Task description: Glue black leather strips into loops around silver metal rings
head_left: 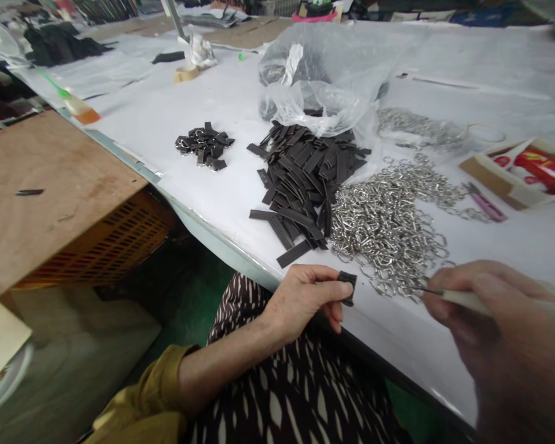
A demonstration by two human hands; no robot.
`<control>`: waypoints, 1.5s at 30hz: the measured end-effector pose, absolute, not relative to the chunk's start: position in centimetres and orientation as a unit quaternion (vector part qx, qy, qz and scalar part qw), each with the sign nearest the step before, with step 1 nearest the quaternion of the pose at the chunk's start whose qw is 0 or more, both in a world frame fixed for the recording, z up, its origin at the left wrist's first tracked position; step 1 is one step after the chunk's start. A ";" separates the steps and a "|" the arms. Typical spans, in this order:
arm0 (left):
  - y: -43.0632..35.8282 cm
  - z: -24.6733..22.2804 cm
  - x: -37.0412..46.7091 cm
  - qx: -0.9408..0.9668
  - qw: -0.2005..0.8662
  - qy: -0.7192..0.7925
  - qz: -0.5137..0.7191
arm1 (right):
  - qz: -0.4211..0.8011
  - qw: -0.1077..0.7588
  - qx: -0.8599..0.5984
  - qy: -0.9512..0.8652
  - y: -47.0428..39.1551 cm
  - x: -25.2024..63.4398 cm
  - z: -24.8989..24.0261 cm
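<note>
Your left hand (296,305) is pinching a short dark folded piece (348,288) between thumb and fingers, just beside the near edge of the worktop (217,197). Your right hand (504,320) is gripping a pale-handled tool (467,301), its thin metal tip pointing left and reaching the near edge of the heap of metal rings (383,228); whether the tip is touching a ring, you are not showing clearly. Beyond your left hand, a pile of dark strips (296,172) is lying against the rings. Farther left, a small cluster of dark pieces with rings (206,147) is sitting apart. A clear plastic bag (324,74) is resting behind the strips. To the right, a pink-handled tool (488,206) is lying near an open carton (494,176), which is holding a red packet (543,168)
</note>
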State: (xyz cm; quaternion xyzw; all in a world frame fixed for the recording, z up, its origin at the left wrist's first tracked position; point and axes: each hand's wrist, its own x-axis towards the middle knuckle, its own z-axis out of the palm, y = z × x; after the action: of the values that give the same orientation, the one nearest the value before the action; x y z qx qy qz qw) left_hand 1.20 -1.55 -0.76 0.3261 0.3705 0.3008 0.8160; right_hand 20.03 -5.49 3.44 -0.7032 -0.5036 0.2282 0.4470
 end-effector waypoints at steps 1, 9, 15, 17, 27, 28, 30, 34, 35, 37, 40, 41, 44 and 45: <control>-1.6 -0.8 1.1 0.326 0.816 0.371 0.301 | 0.236 0.447 -0.683 -0.526 -5.0 19.3 3.5; -1.5 -0.6 0.8 0.330 0.820 0.365 0.292 | 0.390 0.509 -0.613 -0.461 -3.6 17.6 3.6; -1.6 -0.4 0.5 0.328 0.828 0.355 0.285 | 0.431 0.499 -0.611 -0.438 -3.4 17.5 4.0; -1.7 -0.3 0.5 0.328 0.828 0.356 0.284 | 0.437 0.498 -0.608 -0.437 -3.3 17.6 4.1; -1.6 -0.2 0.4 0.319 0.835 0.352 0.278 | 0.421 0.480 -0.615 -0.463 -3.3 17.3 3.4; -1.6 -0.2 0.4 0.320 0.836 0.351 0.275 | 0.415 0.474 -0.618 -0.470 -3.2 17.5 3.2; -1.5 -0.3 0.4 0.320 0.837 0.351 0.272 | 0.405 0.451 -0.619 -0.500 -3.0 17.9 2.8; -1.5 -0.3 0.2 0.331 0.830 0.360 0.268 | 0.413 0.406 -0.567 -0.585 -2.1 19.2 2.2; -1.5 -0.2 0.2 0.336 0.828 0.364 0.264 | 0.430 0.393 -0.562 -0.587 -1.8 19.3 2.2; -1.5 -0.1 0.1 0.349 0.822 0.374 0.249 | 0.467 0.362 -0.572 -0.569 -1.4 19.3 2.4; -1.5 0.0 0.1 0.362 0.819 0.384 0.227 | 0.483 0.319 -0.616 -0.534 -1.2 19.0 3.0; -1.5 0.1 0.1 0.363 0.818 0.386 0.222 | 0.474 0.318 -0.624 -0.534 -1.2 18.8 3.3; -1.5 -0.1 0.0 0.356 0.820 0.392 0.218 | 0.403 0.359 -0.633 -0.555 -1.3 18.7 4.2; -1.5 -0.2 0.0 0.352 0.821 0.393 0.220 | 0.375 0.368 -0.639 -0.562 -1.3 18.7 4.4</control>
State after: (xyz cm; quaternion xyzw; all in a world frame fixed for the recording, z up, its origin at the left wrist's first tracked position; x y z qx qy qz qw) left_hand 0.02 -1.53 -0.20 0.3523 0.3926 0.2200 0.8206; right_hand 18.69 -1.35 4.42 -0.6394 -0.5620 0.3745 0.3676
